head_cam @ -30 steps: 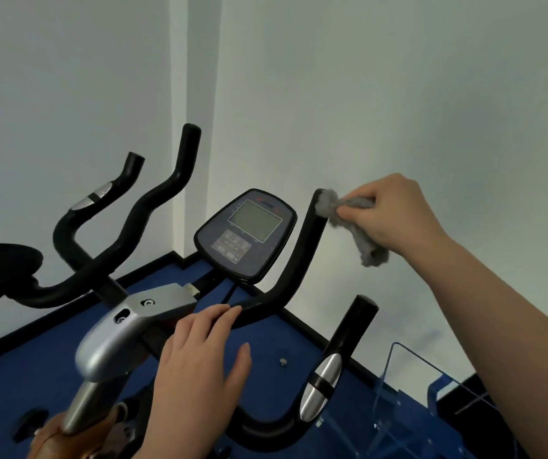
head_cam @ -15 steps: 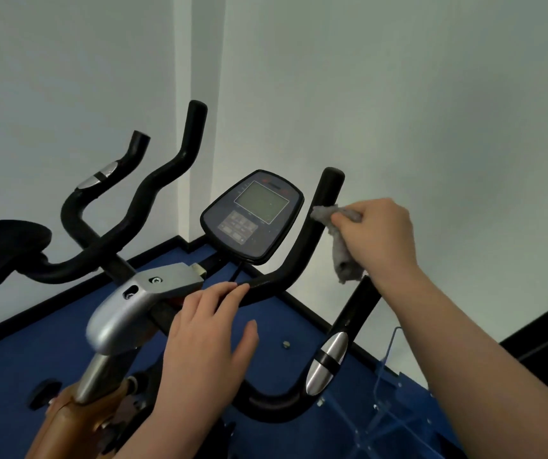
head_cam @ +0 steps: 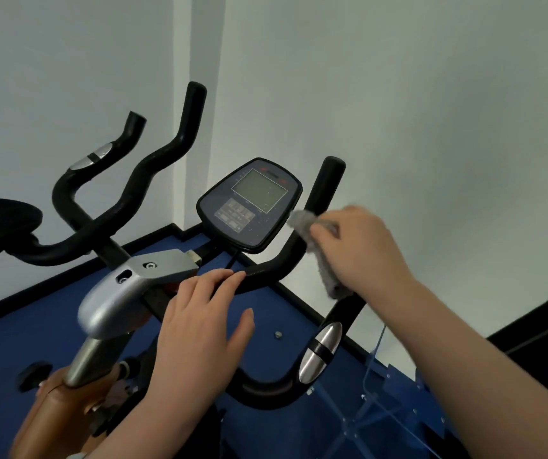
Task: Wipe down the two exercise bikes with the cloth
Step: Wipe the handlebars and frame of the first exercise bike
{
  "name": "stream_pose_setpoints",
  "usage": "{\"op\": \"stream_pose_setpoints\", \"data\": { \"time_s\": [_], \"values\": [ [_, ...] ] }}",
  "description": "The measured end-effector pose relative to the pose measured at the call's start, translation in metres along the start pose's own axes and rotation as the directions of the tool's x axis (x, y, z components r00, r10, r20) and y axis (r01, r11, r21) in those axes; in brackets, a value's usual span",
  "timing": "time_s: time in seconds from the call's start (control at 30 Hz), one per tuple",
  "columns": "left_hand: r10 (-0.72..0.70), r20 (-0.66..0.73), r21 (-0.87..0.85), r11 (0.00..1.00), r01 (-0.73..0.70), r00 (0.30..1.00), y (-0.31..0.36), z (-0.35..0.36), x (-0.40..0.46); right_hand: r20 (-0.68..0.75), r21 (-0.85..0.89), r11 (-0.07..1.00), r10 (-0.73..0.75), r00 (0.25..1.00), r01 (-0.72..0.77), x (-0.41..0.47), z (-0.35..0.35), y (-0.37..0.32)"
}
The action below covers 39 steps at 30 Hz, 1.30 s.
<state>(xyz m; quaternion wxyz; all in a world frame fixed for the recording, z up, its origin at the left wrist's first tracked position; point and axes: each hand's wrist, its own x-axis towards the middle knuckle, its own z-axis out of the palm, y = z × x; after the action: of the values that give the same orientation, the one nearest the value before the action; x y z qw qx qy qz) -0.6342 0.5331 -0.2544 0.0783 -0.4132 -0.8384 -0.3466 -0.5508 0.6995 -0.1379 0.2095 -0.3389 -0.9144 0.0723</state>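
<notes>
An exercise bike stands in front of me, with black foam handlebars (head_cam: 327, 180), a dark console (head_cam: 249, 207) with a grey screen and a silver stem cover (head_cam: 117, 293). My right hand (head_cam: 362, 246) grips a grey cloth (head_cam: 319, 256) pressed against the right upright handlebar, about halfway down it. My left hand (head_cam: 199, 332) rests on the lower handlebar bend with fingers spread, holding nothing. A second black seat (head_cam: 1, 226) shows at the far left.
White walls meet in a corner behind the bike. The floor is a blue mat (head_cam: 7, 356) with black edging. A clear plastic stand (head_cam: 385, 409) sits low at the right. An orange-brown frame part (head_cam: 50, 415) lies below the stem.
My right hand has slid the cloth down the right upright handlebar from its tip to its middle. My left hand has stayed on the lower bar.
</notes>
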Motion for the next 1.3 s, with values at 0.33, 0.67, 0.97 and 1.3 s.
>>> {"op": "stream_pose_setpoints", "data": {
  "time_s": [0.33,0.67,0.97,1.3],
  "values": [
    [0.002,0.012,-0.046,0.999,-0.002,1.000,-0.002,-0.005,0.000,-0.291,-0.291,0.941,-0.260,0.921,0.174,0.031,0.014,-0.002],
    [0.006,0.034,-0.077,0.997,-0.003,0.999,-0.002,-0.008,0.000,-0.201,-0.034,0.980,-0.200,0.959,0.198,0.028,0.025,-0.004],
    [0.010,0.033,-0.080,0.997,-0.008,0.999,-0.002,-0.008,-0.001,-0.172,-0.127,0.988,-0.109,0.979,0.088,0.017,0.050,-0.008],
    [0.008,0.041,-0.094,0.996,-0.004,0.999,-0.004,-0.008,-0.001,-0.085,-0.263,0.964,-0.072,0.994,0.048,0.035,0.037,-0.018]
  ]
}}
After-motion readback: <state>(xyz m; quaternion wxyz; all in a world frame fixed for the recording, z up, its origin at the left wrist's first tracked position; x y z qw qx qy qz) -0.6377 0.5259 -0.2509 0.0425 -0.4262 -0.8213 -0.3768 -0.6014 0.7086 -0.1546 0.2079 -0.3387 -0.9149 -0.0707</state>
